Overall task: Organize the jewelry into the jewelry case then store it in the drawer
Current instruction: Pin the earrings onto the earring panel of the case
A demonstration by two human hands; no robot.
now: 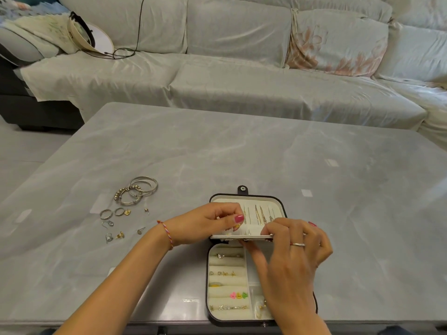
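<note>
Jewelry case (244, 281) lies open on the grey desk (242, 153) at 6 o'clock, near the front edge. Its lid (256, 213) stands back toward 12 o'clock, with thin chains hanging on the cream lining. A white inner panel (242, 236) is held roughly level across the hinge line.

Left hand (212, 222): fingers curled, pinching a small item over the panel's left part; the item is too small to identify.

Right hand (295, 250): fingers grasping the panel's right front edge, a ring on one finger.

Lower tray: ring rolls on the left carry several rings and coloured pieces; a compartment at right holds small gold pieces, partly hidden by the right hand.

Loose jewelry at 9 o'clock, well apart from the case: bangles (136, 190), with rings and earrings (116, 222) just nearer.
</note>
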